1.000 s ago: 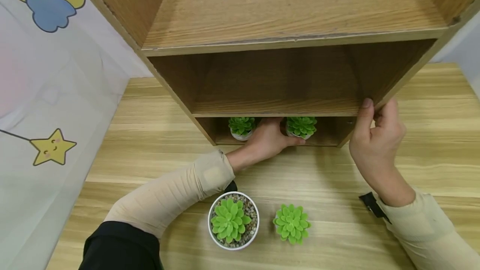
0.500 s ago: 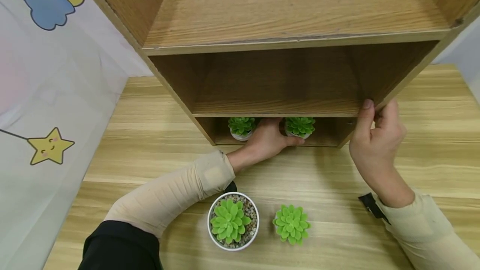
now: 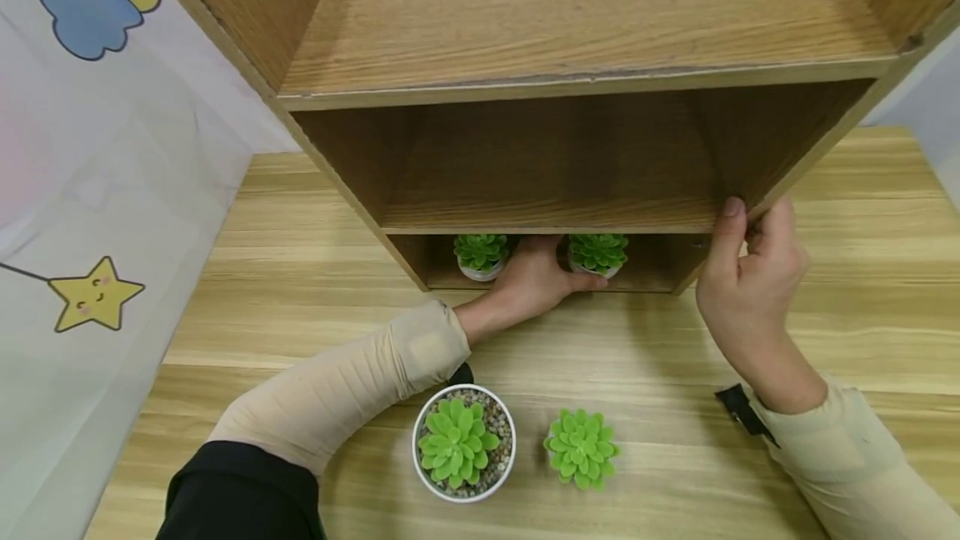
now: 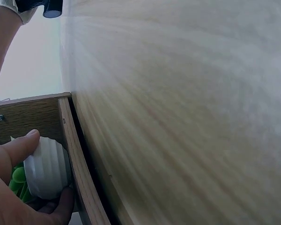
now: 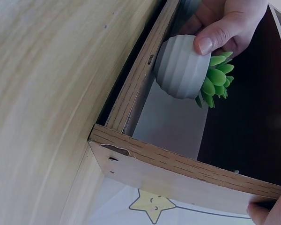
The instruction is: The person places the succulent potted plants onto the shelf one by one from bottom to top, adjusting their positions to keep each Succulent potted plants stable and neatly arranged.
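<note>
My left hand (image 3: 534,277) reaches into the bottom compartment of the wooden shelf unit (image 3: 585,82). It holds the small white ribbed pot (image 5: 181,66) of a potted succulent (image 3: 598,253), its thumb on the pot's side and fingers curled round it. To the left of that hand, another potted succulent (image 3: 481,255) stands in the same compartment. My right hand (image 3: 753,286) grips the front edge of the unit's right side panel, thumb in front and fingers around the outside. In the left wrist view the held pot (image 4: 48,168) sits low, close to the compartment's front edge.
On the wooden table (image 3: 285,257), near the front, stand a larger succulent (image 3: 459,444) in a round white pot with pebbles and a smaller succulent (image 3: 582,448) to its right. A white wall cloth (image 3: 97,182) with cartoon prints hangs at the left.
</note>
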`<action>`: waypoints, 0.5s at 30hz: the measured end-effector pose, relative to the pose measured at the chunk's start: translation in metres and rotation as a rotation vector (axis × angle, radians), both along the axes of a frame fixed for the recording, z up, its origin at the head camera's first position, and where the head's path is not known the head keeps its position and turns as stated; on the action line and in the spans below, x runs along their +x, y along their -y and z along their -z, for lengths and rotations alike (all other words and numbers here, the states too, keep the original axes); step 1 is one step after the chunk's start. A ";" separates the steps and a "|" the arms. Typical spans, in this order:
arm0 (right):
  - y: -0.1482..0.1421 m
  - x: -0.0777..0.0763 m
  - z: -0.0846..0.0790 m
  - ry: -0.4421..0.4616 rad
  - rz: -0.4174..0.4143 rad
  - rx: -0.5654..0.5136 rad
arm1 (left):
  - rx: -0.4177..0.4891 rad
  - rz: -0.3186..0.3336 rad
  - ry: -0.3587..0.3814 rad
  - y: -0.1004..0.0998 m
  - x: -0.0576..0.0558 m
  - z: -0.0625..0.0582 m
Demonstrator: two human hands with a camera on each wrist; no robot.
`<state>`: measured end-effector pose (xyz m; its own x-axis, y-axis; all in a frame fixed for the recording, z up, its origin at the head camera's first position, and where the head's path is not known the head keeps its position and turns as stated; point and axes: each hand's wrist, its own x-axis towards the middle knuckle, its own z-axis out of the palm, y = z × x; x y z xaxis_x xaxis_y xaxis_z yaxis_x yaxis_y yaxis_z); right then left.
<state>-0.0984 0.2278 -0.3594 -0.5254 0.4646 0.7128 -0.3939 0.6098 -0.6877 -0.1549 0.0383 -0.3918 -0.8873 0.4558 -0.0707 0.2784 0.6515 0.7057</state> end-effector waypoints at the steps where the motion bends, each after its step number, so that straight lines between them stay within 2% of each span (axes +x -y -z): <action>1: 0.000 0.000 0.000 0.001 -0.001 -0.001 | 0.000 0.002 -0.003 0.000 0.000 0.001; 7: 0.000 0.000 0.000 0.000 -0.009 -0.010 | 0.020 0.020 -0.020 0.000 -0.001 0.002; 15: 0.000 0.000 0.001 0.003 -0.004 -0.011 | 0.020 0.011 0.005 0.000 -0.002 0.002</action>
